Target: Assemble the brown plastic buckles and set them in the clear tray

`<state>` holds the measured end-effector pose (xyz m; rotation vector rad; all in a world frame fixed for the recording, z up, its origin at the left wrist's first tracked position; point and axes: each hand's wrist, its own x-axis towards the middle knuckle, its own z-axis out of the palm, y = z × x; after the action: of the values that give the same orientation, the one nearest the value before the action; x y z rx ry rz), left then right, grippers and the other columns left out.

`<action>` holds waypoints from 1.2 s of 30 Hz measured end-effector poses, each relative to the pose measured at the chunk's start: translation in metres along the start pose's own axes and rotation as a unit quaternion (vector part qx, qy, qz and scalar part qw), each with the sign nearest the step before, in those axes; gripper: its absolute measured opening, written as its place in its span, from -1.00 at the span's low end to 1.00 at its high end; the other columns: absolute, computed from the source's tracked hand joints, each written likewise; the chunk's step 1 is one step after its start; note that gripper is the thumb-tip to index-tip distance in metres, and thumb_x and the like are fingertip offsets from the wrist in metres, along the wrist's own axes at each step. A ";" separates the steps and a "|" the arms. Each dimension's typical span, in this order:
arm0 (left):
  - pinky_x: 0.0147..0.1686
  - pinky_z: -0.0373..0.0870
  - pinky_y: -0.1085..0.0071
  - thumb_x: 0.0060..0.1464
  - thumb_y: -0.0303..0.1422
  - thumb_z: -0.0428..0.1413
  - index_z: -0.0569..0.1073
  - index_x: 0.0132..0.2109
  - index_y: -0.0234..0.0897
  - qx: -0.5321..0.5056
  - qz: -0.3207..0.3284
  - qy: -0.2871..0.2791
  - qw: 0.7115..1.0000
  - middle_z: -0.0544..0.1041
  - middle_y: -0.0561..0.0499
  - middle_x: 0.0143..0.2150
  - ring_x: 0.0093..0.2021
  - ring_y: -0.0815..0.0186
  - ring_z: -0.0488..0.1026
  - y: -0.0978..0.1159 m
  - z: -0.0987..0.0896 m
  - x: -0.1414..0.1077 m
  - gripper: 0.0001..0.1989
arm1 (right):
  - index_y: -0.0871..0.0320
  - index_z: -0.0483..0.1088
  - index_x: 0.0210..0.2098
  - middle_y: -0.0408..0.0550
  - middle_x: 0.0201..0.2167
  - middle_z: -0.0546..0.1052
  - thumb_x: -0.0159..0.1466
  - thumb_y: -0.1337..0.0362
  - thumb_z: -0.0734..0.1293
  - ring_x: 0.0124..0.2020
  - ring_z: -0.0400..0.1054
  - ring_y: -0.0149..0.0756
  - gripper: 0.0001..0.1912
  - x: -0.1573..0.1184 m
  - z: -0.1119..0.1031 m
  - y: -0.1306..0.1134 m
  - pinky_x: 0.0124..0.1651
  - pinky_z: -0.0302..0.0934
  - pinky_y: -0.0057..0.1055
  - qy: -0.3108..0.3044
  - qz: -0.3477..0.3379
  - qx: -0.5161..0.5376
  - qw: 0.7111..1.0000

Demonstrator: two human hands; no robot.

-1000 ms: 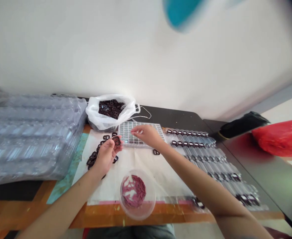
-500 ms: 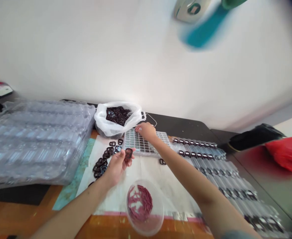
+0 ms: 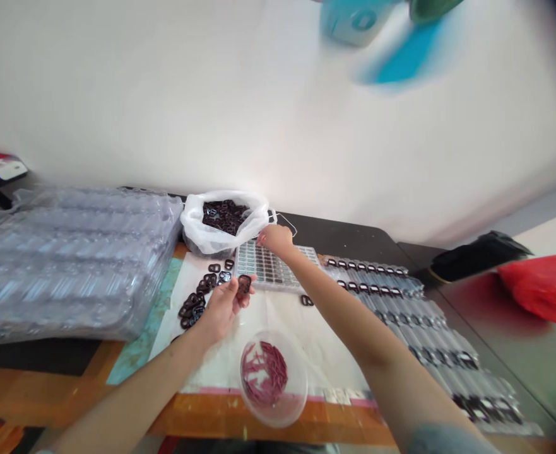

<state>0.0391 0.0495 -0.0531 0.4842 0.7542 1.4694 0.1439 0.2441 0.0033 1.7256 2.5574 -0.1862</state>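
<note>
Between the thumb and fingers of my left hand (image 3: 223,309) is a small dark rounded buckle-like frame (image 3: 244,285), held up above the white paper. My right hand (image 3: 278,241) reaches over the far part of a clear tray with many small compartments (image 3: 278,270). Its fingers are pinched together at the tray, and whatever they hold is hidden. Left of my left hand lies a loose pile of similar dark frames (image 3: 193,307). One or two more dark frames (image 3: 307,301) lie near the tray's front right. A round clear tub (image 3: 296,391) holds thin dark-pink strips (image 3: 272,372).
A white plastic bag (image 3: 197,230) full of dark frames stands behind the tray. Stacked clear plastic trays (image 3: 69,271) fill the left. Clear trays with dark frames (image 3: 410,321) spread along the right. A red bag (image 3: 543,287) lies far right. A blurred fan (image 3: 405,60) hangs above.
My right hand stays at the far part of the tray with only a slight shift. My left hand keeps hold of the dark frame, tilted a little differently. The camera view has moved slightly.
</note>
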 end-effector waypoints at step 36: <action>-0.47 0.23 0.48 -0.24 0.05 0.39 0.58 -0.32 -0.40 -0.011 -0.001 0.000 1.000 0.52 -0.06 -0.42 -0.50 0.42 0.30 -0.005 0.004 0.000 -0.44 | 0.13 0.43 -0.33 -0.11 -0.33 0.54 0.33 0.42 0.28 -0.26 0.34 -0.32 -0.87 -0.143 -0.016 -0.016 -0.17 0.11 -0.43 0.121 -0.198 0.251 0.940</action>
<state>0.0457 0.0496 -0.0544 0.4655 0.7372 1.4739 0.1834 0.1092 0.0354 1.3849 3.2403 -0.7456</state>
